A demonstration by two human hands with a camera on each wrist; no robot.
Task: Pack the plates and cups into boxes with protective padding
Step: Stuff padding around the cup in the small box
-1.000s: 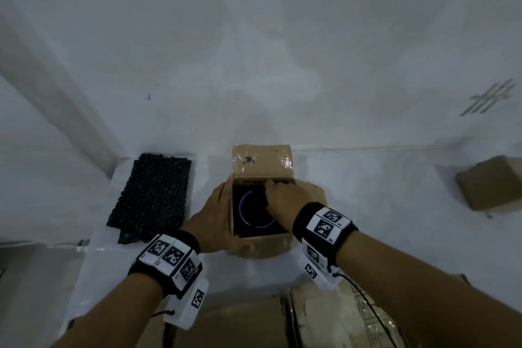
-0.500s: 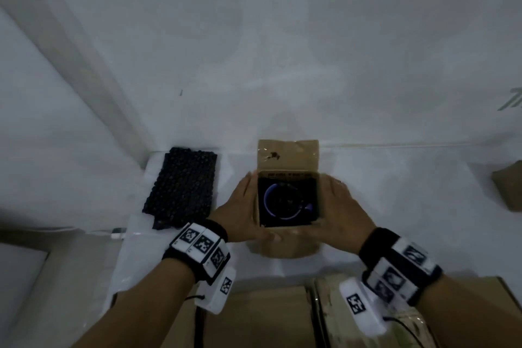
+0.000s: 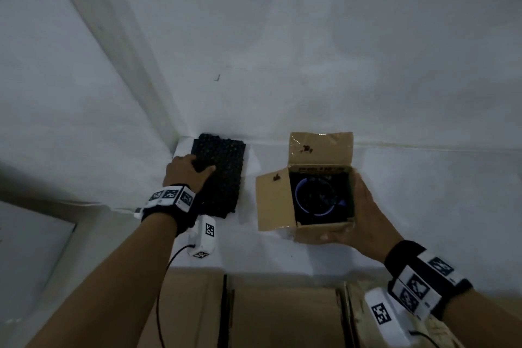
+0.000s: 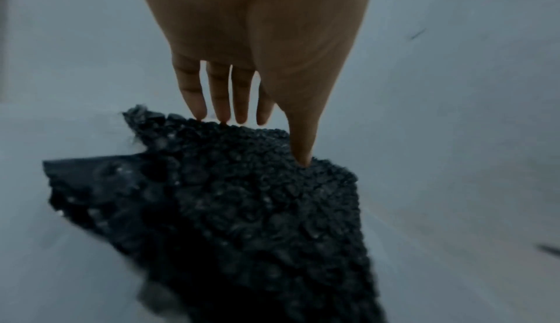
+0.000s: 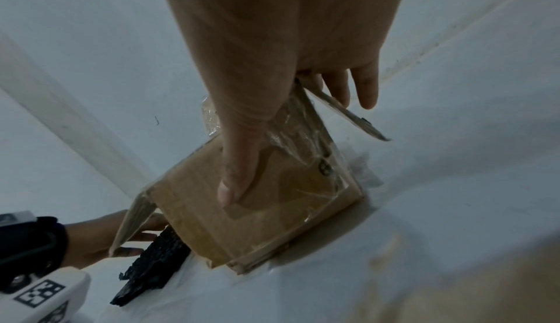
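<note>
Under left hand (image 3: pixel 188 173) — black padding (image 3: pixel 223 178), gripped

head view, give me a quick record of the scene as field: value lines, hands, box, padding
left hand: fingers pinching the near-left part of the black bubble padding
right hand: gripping the right side of the cardboard box
box state: open, flaps spread, on the white surface
box contents: blue-rimmed cup on dark lining
padding position: left of the box, apart from it
padding in box on top: not yet
</note>
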